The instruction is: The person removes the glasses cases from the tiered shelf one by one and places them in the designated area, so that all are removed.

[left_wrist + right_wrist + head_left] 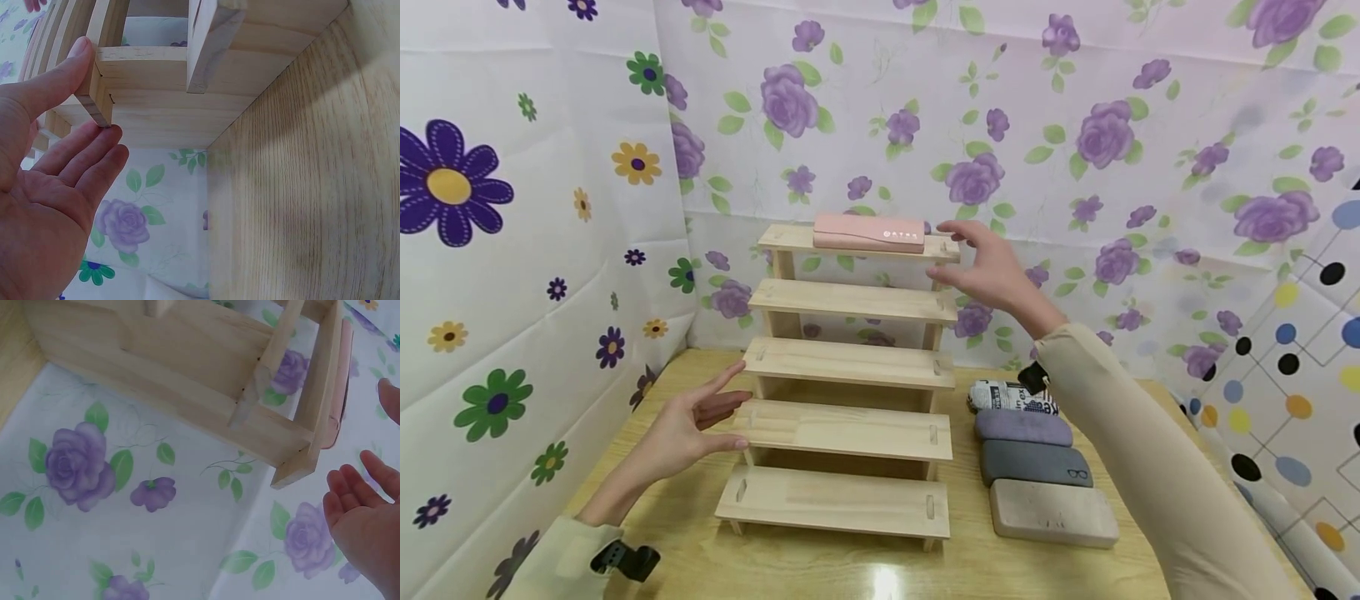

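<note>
A five-tier stepped wooden display rack stands on the table. On its top tier lies a pink glasses case with small white print, its end showing beside the top board in the right wrist view. My left hand is at the rack's left side; the left wrist view shows the thumb and fingertips on opposite edges of one board's end, pinching it. My right hand is raised beside the top tier's right end, thumb and fingers spread with nothing between them, apart from the pink case in the right wrist view.
Right of the rack, several soft cases lie in a row on the table: a newsprint-patterned one, a purple one, a dark grey one and a beige one. Flowered cloth hangs close behind the rack.
</note>
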`<state>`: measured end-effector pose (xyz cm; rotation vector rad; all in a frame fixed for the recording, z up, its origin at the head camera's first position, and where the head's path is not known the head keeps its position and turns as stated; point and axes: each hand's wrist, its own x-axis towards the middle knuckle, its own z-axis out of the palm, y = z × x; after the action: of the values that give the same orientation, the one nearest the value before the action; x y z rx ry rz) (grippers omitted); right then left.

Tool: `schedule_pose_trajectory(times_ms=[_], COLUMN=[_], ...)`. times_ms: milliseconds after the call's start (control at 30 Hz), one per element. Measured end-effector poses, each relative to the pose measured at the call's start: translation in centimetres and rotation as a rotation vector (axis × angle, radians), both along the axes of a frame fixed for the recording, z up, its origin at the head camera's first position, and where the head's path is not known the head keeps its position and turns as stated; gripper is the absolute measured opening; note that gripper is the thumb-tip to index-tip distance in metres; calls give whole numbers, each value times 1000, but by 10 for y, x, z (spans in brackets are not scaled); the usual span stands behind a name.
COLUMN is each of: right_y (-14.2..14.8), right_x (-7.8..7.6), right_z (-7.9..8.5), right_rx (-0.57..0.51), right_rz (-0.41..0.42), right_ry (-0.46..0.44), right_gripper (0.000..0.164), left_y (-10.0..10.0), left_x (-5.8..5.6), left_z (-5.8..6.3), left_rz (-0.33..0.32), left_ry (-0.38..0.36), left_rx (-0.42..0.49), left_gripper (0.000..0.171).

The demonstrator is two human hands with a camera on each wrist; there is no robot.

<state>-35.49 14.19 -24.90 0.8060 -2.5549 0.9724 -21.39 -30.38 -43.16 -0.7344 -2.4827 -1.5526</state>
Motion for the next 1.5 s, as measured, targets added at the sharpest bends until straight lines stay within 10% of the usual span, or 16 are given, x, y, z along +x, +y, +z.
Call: schedule_pose_trajectory(times_ms=[667,1500], right_y=[-33,-21], right_x=[-43,-44], right_z=[16,16], right_rx=[2,-135], right_rz=[68,75], right_ry=[-172,-218], right_gripper=[80,57], left_y=[-1,-1], left_x=[1,0], left_z=[0,0], left_rz=[19,2], left_ry=[-5,-9], left_rx=[-16,5], left_gripper=[106,106])
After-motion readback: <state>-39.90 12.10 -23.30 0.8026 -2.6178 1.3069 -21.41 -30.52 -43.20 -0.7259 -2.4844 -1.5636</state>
